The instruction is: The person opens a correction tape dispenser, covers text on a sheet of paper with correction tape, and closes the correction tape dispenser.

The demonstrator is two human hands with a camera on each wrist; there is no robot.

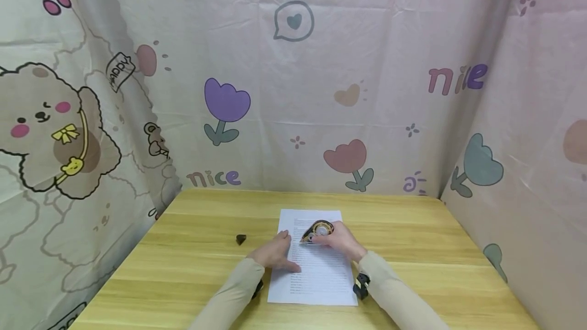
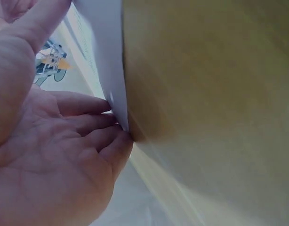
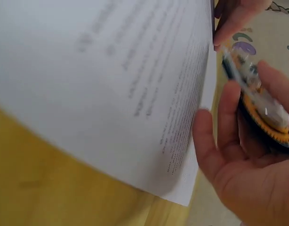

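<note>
A printed sheet of paper (image 1: pixel 321 284) lies on the wooden table with lines of text down it. My right hand (image 1: pixel 343 241) grips a black and yellow correction tape (image 1: pixel 319 227) with a clear window, its tip pointing down-left at the text. In the right wrist view, fingers and thumb close around the correction tape (image 3: pixel 264 110), and other fingertips come down by the paper. My left hand (image 1: pixel 273 253) rests on the sheet's left side with its thumb spread; the left wrist view shows its fingers (image 2: pixel 90 123) extended at the paper's edge.
A small dark piece (image 1: pixel 240 239), perhaps a cap, lies on the table (image 1: pixel 192 248) left of the paper. A patterned cloth (image 1: pixel 284 106) hangs behind the table and along both sides. Dark wrist devices (image 1: pixel 361 286) sit under the sleeves.
</note>
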